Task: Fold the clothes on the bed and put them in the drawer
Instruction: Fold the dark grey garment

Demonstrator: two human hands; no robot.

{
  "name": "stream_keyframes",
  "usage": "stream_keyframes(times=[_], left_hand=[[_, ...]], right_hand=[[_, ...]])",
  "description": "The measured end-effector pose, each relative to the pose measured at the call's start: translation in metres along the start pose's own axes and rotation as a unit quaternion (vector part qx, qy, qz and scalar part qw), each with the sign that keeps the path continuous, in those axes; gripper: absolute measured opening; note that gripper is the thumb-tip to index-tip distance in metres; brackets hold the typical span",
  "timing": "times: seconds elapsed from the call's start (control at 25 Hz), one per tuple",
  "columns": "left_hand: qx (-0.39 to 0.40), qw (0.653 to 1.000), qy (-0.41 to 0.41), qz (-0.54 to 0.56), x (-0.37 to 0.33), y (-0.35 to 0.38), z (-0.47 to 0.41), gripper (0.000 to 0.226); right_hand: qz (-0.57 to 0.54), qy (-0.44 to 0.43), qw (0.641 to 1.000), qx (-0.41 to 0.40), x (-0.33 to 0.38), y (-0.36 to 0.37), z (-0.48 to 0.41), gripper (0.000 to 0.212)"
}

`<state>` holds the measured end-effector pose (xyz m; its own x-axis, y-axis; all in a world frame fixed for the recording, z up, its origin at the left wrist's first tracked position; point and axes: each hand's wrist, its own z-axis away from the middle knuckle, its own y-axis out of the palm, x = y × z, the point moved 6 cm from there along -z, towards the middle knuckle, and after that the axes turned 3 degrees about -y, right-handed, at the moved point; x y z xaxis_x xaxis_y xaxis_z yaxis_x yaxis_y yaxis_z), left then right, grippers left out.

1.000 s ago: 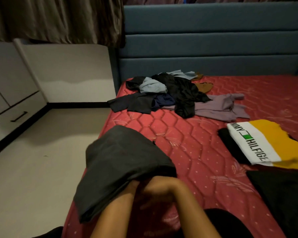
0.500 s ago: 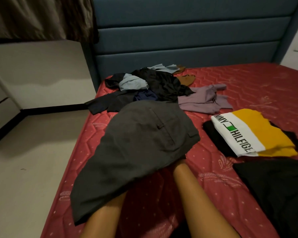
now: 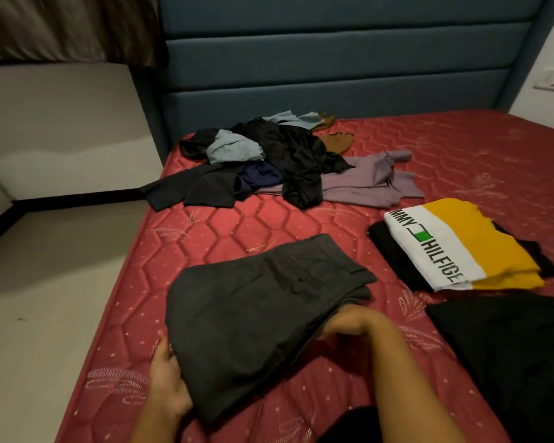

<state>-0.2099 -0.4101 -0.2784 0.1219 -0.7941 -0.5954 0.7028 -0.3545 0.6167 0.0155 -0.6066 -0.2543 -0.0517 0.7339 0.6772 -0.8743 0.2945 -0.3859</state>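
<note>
Grey trousers are down flat on the bed, folded into a chunky, roughly rectangular slab. It's a matte woven fabric with a pocket flap and a belt loop showing on top. They sit right between my two grips.

The right grip is at the right edge of the slab, fingers curled into the stacked layers, so it's holding the trousers. The left grip is at the near left corner. The thumb runs up along the edge and the fingers disappear under the cloth, so I honestly can't tell how tight it's closed.

Everything's lying on a red mattress with hexagon quilting and little pale dots. Well beyond both grips there's a rumpled pile of clothes, black, pale blue and navy, with a lilac shirt spilling out on the right-grip side. Up and right of the right grip is a neatly folded yellow and white tee with block lettering, lying on a folded black piece. Just right of my right forearm is a flat black garment. Past the pile is a padded blue headboard with horizontal panels, and left of the left grip is plain pale floor.
</note>
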Motion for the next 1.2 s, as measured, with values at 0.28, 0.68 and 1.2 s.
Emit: stream_keyframes(times=[0.28, 0.68, 1.2], left_hand=[[-0.165, 0.97, 0.006, -0.181, -0.003, -0.008, -0.027, 0.065], [-0.167, 0.928, 0.159, -0.292, -0.007, 0.082, 0.009, 0.077], [0.145, 0.948, 0.101, -0.265, 0.195, 0.313, 0.162, 0.102]], right_hand=[[-0.407, 0.033, 0.905, -0.118, -0.017, -0.021, 0.005, 0.038], [-0.304, -0.15, 0.859, -0.384, 0.006, -0.054, 0.001, 0.069], [-0.181, -0.167, 0.657, -0.713, -0.144, -0.218, 0.314, 0.064]])
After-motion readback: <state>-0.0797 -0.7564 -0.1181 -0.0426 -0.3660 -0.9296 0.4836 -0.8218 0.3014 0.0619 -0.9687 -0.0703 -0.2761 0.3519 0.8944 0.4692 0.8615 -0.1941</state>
